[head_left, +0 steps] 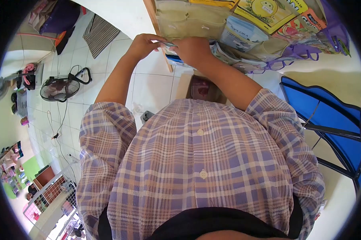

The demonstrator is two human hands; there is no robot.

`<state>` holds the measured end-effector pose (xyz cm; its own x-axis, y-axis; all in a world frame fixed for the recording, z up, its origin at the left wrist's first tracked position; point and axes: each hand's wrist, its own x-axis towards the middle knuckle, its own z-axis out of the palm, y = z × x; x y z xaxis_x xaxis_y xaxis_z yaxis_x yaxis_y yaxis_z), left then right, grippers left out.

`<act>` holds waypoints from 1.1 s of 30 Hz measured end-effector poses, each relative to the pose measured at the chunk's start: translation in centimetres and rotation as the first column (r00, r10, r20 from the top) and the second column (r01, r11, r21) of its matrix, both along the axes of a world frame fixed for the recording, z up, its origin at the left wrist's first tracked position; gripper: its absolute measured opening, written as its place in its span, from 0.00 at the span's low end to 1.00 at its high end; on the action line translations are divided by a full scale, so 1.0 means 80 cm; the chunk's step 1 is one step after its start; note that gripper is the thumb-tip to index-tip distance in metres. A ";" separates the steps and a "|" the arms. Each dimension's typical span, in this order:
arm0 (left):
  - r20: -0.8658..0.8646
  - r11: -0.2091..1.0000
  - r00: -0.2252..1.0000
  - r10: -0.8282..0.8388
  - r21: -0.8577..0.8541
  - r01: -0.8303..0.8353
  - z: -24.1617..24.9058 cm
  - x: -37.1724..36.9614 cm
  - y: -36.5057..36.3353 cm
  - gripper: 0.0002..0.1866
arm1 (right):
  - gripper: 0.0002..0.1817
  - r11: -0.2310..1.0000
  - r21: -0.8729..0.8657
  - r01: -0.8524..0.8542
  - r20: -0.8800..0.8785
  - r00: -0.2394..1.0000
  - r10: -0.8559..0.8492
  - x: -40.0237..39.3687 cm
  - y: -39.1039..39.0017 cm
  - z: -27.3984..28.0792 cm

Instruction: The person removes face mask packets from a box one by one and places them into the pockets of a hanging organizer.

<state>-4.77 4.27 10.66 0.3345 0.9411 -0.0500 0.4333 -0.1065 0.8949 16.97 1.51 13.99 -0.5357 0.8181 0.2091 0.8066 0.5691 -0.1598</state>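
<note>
1. The left hand (142,45) is raised in front of the chest, its fingers pinched on the near end of a thin, flat, grey-blue packet (168,44). It holds the packet by its edge.
2. The right hand (192,51) is just beside the left one, closed into a loose fist over the other end of the same packet. It probably grips it, though the knuckles hide the fingertips.
3. The packet lies between the two hands, touching both, at the lower edge of a beige fabric hanging organiser with pockets (188,20).
4. Just beyond the right hand, a pale blue and white plastic pouch (242,34) sits in one of the organiser's pockets.
5. Further out past the right hand are a yellow booklet with a round cartoon face (264,12) and an orange printed packet (308,22), with purple bag handles (298,54) hanging near them.
6. Below the hands, near the forearms, an open brown cardboard box (200,88) stands on the white tiled floor (148,88).
7. Well off to the left hand's side, a black floor fan (58,88) lies on the tiles.
8. To the right arm's side stands a blue folding frame (320,116).
</note>
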 end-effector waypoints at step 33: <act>0.286 0.832 0.854 0.436 -0.489 -0.261 -0.181 0.100 -0.195 0.11 | 0.12 0.925 -0.373 -0.071 -0.320 0.946 -0.056 0.122 -0.147 -0.107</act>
<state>3.25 -11.37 -3.81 0.0624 0.9117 -0.4060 -0.0059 0.4071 0.9134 26.70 -10.22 5.45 -0.4985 0.8656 0.0485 0.6716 0.4210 -0.6097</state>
